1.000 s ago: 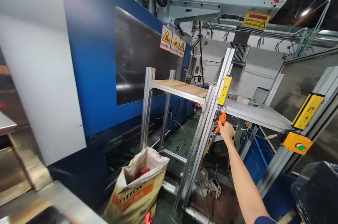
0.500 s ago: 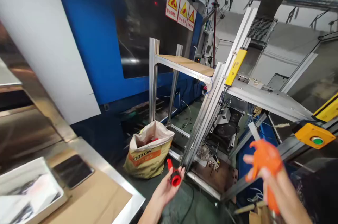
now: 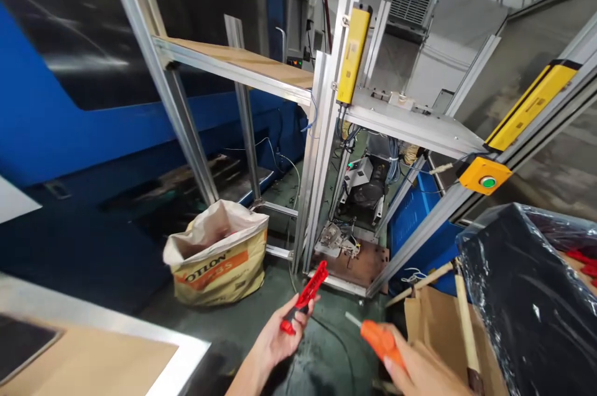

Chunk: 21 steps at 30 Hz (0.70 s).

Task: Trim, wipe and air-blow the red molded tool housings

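Green floor beneath the hands bears a sack.

My left hand holds a red part, tilted, above the green floor. My right hand grips an orange tool, its pale tip near the part but apart from it. An open sack stands near the metal frame, left of both hands.

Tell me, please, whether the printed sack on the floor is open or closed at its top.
The sack is open: its mouth gapes and its pale inside shows. How full it is, I cannot tell.
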### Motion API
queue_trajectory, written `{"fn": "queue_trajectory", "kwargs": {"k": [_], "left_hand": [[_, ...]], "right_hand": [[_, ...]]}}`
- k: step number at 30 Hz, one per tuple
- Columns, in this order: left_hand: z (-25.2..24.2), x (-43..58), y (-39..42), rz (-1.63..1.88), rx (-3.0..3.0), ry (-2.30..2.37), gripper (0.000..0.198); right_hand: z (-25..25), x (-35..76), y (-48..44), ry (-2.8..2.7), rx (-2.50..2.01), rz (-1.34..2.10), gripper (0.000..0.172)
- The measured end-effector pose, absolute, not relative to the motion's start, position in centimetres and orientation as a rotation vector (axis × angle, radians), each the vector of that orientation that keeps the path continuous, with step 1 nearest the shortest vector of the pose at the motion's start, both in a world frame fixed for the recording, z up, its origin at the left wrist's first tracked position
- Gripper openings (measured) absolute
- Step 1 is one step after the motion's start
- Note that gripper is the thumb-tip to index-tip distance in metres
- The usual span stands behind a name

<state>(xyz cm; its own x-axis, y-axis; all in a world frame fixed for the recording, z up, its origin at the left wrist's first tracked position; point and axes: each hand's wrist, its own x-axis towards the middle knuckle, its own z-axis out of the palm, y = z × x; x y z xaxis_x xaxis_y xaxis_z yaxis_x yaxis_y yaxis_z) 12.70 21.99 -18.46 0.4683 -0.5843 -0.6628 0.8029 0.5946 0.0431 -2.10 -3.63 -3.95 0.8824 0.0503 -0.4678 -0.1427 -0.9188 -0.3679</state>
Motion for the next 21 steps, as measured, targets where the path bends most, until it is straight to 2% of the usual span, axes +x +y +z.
{"fn": "queue_trajectory", "kwargs": {"k": [5,9,16,21], "left_hand": [[-19.1,10.7,22.0,-0.843,0.813,0.477,0.034],[-19.9,10.2,22.4,-0.591,1.237,0.215,0.047],[-20.3,9.9,25.3,-0.306,1.836,-0.083,0.042],[-20.9,9.1,25.9,-0.194,2.146,-0.247,0.041]], "right_hand": [[-1.9,-0.6,-1.9,0.047,-2.668,0.842,0.051],[-1.3,0.4,-1.5,0.052,-2.687,0.851,0.054],[-2.2,2.0,-2.1,-0.038,-2.652,0.754,0.053],[-2.6,2.5,-1.7,-0.098,-2.629,0.698,0.043]]}}
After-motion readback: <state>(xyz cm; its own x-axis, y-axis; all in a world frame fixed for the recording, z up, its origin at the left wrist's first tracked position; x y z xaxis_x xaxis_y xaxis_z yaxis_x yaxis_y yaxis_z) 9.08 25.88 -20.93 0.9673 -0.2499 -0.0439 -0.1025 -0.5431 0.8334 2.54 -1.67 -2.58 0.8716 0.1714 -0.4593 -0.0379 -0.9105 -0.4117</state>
